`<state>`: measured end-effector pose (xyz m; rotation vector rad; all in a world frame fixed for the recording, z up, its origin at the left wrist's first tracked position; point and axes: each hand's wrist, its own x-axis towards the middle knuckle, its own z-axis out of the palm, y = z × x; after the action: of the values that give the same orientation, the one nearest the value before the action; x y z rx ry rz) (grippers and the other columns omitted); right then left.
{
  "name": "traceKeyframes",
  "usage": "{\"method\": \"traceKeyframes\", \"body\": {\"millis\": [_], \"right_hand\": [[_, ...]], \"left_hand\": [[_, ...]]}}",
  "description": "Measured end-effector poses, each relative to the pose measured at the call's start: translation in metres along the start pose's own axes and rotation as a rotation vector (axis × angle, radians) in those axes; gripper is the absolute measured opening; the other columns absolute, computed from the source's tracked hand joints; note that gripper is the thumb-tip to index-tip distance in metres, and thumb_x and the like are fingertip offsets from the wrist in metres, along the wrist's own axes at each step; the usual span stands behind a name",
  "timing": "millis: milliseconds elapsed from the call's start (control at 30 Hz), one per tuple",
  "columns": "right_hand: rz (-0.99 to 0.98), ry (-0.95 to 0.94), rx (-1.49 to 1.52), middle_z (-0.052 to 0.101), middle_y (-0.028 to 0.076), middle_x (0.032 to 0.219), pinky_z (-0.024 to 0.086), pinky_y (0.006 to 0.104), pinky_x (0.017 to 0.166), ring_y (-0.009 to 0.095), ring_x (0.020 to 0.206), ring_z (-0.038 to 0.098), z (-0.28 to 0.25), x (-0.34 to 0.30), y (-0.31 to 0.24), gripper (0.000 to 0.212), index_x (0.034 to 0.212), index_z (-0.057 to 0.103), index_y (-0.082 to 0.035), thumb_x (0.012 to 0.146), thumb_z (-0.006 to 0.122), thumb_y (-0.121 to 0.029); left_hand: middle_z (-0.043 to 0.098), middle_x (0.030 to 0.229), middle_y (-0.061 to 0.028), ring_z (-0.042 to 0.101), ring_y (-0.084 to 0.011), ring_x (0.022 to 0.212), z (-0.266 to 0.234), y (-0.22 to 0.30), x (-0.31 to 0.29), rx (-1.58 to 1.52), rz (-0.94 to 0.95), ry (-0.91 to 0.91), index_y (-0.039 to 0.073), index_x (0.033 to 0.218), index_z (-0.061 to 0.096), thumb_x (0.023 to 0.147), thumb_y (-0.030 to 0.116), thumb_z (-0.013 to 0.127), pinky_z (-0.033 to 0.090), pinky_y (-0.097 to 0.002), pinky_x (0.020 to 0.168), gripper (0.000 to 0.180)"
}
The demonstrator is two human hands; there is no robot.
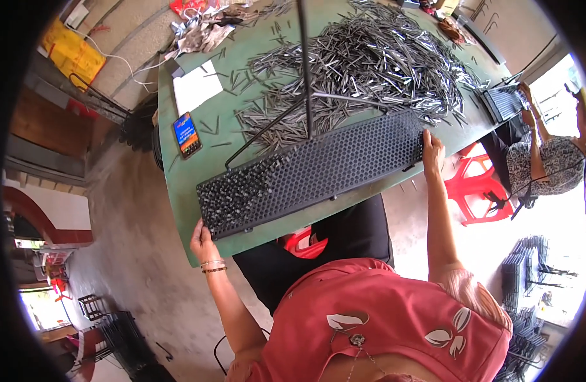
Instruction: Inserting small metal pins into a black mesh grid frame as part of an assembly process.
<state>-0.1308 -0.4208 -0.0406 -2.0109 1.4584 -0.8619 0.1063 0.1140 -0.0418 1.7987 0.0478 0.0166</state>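
Note:
A long black panel with a honeycomb of round holes (344, 159) lies tilted at the near edge of the green table. Small dark pieces (232, 194) fill the holes of its left third; the holes further right show bare. My left hand (205, 240) grips the panel's lower left corner, fingers partly hidden beneath it. At the opposite end my right hand (433, 153) is closed on the panel's right edge. Behind the panel rises a thin black metal rod with two slanting arms (307, 95). A big heap of short dark strips (382, 63) spreads just beyond.
On the green table (178, 178) lie a phone (187, 135) and white paper (197, 87) at left. Crumpled cloths (204, 37) sit at the far left. A co-worker (541, 159) at right holds another dark panel (504, 102). A red plastic stool (474, 184) stands beside the table.

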Motion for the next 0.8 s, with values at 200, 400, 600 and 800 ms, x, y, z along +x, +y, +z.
{"method": "traceKeyframes", "body": {"millis": [200, 400, 600, 800], "right_hand": [[-0.116, 0.014, 0.092, 0.057, 0.023, 0.077, 0.043, 0.0429, 0.071, 0.038, 0.075, 0.056, 0.019, -0.013, 0.005, 0.04, 0.077, 0.063, 0.004, 0.09, 0.055, -0.032], [-0.169, -0.013, 0.101, 0.056, 0.021, 0.075, 0.043, 0.0421, 0.068, 0.036, 0.071, 0.055, -0.004, -0.021, -0.005, 0.034, 0.074, 0.063, 0.006, 0.089, 0.058, -0.024], [-0.346, -0.068, 0.036, 0.055, 0.02, 0.07, 0.042, 0.0438, 0.063, 0.037, 0.067, 0.054, -0.023, 0.021, -0.007, 0.036, 0.07, 0.061, 0.005, 0.087, 0.059, -0.027], [-0.575, -0.47, -0.059, 0.056, 0.019, 0.061, 0.042, 0.0413, 0.056, 0.033, 0.054, 0.055, 0.008, 0.098, -0.047, 0.028, 0.078, 0.063, 0.003, 0.084, 0.061, -0.025]], "left_hand": [[0.062, 0.112, -0.0121, 0.056, -0.0185, 0.1, -0.037, -0.022, 0.016, 0.251, 0.017, 0.016, -0.004, 0.113, 0.061, 0.088, 0.008, 0.051, 0.041, -0.03, 0.091, 0.03], [0.064, 0.108, -0.0108, 0.057, -0.0189, 0.1, -0.064, -0.026, 0.025, 0.368, -0.173, -0.068, -0.003, 0.111, 0.062, 0.088, 0.009, 0.052, 0.043, -0.0304, 0.091, 0.028], [0.064, 0.096, -0.0077, 0.059, -0.0135, 0.09, -0.017, 0.058, 0.075, 0.538, 0.055, -0.218, -0.001, 0.11, 0.06, 0.089, 0.017, 0.056, 0.048, -0.0257, 0.075, 0.028], [0.055, 0.111, -0.0177, 0.059, -0.0244, 0.099, 0.129, 0.138, 0.129, 0.514, -0.361, -0.62, 0.006, 0.132, 0.039, 0.089, 0.034, 0.057, 0.054, -0.0377, 0.076, 0.055]]}}
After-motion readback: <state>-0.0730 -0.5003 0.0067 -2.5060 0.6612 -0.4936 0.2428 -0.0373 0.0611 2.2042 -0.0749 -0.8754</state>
